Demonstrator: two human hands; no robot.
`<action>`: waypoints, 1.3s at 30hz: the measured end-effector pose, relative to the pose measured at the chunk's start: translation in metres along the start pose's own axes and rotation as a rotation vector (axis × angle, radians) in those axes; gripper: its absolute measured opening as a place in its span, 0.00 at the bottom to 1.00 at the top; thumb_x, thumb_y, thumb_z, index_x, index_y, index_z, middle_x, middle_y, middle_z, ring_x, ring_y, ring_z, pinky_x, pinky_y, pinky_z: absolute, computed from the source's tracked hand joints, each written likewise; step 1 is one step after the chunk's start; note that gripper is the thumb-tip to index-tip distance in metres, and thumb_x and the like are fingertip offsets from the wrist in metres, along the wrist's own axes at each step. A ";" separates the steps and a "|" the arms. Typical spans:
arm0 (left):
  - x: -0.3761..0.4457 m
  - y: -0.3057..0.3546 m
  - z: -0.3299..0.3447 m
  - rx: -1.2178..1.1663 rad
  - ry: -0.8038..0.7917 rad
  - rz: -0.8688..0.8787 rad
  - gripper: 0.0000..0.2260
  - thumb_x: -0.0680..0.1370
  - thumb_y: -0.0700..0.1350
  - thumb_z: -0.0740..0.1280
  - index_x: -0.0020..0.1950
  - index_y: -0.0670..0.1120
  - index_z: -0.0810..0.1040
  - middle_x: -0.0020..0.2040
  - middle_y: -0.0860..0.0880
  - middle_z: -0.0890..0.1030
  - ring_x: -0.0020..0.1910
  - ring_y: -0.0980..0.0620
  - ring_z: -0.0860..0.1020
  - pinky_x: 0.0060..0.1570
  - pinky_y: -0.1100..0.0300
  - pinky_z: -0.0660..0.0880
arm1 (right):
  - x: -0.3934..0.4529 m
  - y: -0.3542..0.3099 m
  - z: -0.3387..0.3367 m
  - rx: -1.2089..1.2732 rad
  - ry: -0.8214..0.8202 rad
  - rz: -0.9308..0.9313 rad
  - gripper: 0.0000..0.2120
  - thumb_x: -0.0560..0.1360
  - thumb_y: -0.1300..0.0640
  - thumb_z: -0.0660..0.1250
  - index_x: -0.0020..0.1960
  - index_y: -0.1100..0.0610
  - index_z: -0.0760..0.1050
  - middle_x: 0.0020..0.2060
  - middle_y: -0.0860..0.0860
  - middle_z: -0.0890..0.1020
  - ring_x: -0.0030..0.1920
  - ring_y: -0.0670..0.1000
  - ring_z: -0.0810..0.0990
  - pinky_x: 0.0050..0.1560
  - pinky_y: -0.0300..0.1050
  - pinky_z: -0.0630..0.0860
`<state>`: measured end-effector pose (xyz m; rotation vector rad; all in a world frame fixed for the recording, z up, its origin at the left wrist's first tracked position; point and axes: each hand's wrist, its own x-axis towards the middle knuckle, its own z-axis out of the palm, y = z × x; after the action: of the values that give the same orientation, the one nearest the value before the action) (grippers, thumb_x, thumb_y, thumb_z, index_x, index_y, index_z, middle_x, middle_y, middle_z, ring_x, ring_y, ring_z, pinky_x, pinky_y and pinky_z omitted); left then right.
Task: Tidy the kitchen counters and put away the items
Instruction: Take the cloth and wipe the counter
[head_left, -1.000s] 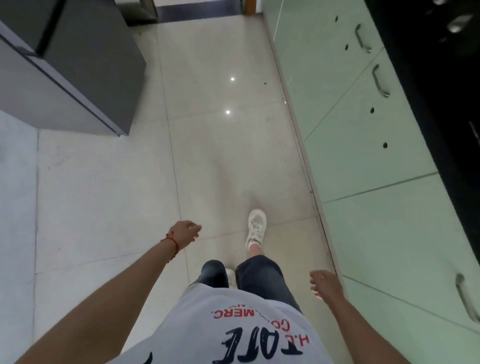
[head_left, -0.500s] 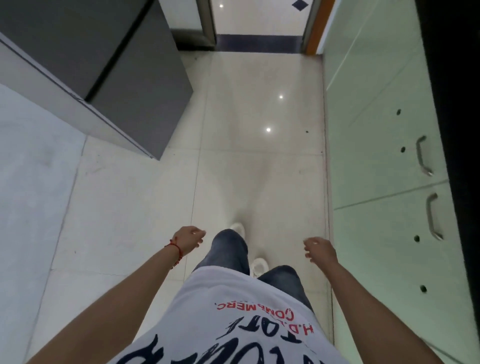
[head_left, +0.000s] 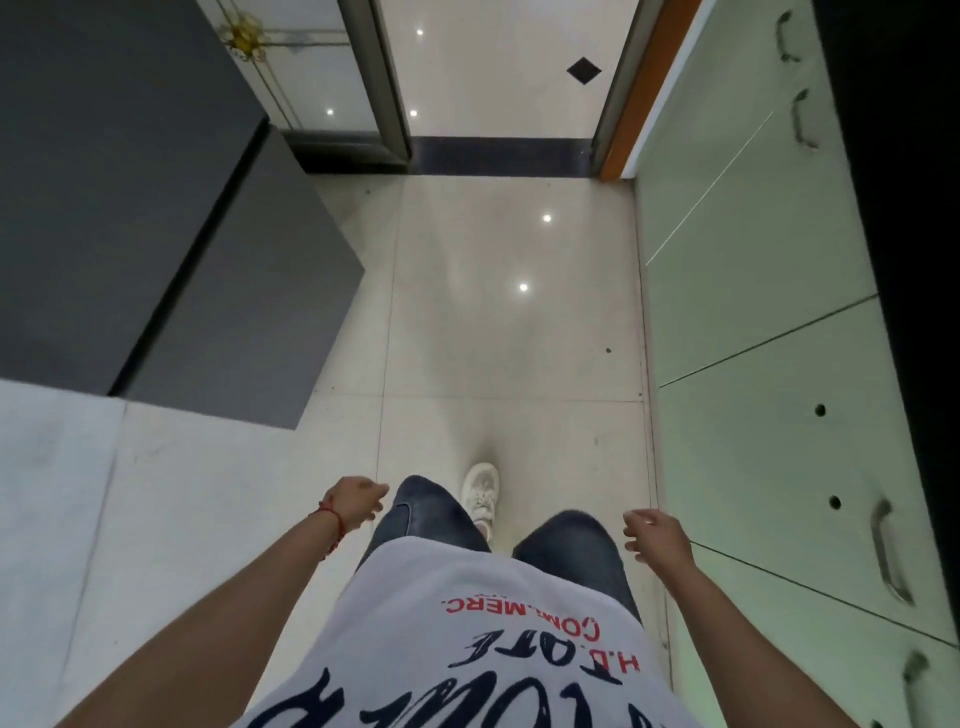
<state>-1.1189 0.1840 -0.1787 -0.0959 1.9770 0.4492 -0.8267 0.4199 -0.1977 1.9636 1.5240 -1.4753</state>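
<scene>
I look straight down at a pale tiled floor (head_left: 498, 322) while walking. My left hand (head_left: 356, 501), with a red thread at the wrist, hangs in front of my left thigh with loosely curled fingers and holds nothing. My right hand (head_left: 657, 535) hangs near the cabinet fronts, fingers relaxed, also empty. The black counter top (head_left: 904, 234) runs along the right edge; no loose kitchen items show on it.
Pale green cabinet doors (head_left: 769, 415) with metal handles (head_left: 885, 551) line the right side. A dark grey fridge (head_left: 171, 234) stands at the left. Ahead is a doorway with a dark threshold (head_left: 498, 156) and an orange frame (head_left: 634, 88).
I have walked forward along the cabinets; the doorway and fridge have come closer. Both hands stay empty and swing slightly with my steps.
</scene>
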 end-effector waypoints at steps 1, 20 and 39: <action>0.006 0.023 -0.007 -0.006 0.001 0.014 0.14 0.78 0.45 0.60 0.56 0.36 0.75 0.47 0.41 0.78 0.45 0.45 0.75 0.36 0.60 0.69 | 0.004 -0.011 -0.002 0.000 0.003 0.005 0.08 0.75 0.57 0.63 0.51 0.59 0.75 0.41 0.56 0.80 0.38 0.55 0.78 0.48 0.48 0.74; 0.107 0.360 -0.040 0.162 0.005 0.139 0.10 0.78 0.46 0.60 0.50 0.41 0.75 0.47 0.42 0.79 0.46 0.45 0.76 0.44 0.56 0.70 | 0.161 -0.253 -0.113 0.169 0.030 0.003 0.04 0.75 0.59 0.62 0.45 0.58 0.75 0.38 0.54 0.79 0.36 0.53 0.78 0.45 0.47 0.74; 0.134 0.738 0.059 0.866 -0.210 0.742 0.13 0.79 0.46 0.59 0.57 0.40 0.77 0.55 0.41 0.80 0.53 0.44 0.78 0.57 0.52 0.74 | 0.213 -0.397 -0.216 0.645 0.309 0.009 0.10 0.76 0.57 0.62 0.55 0.58 0.77 0.45 0.53 0.81 0.42 0.53 0.81 0.44 0.43 0.74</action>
<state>-1.3229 0.9060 -0.1212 1.2005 1.7874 0.0190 -1.0509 0.8615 -0.1286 2.6545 1.2252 -1.9012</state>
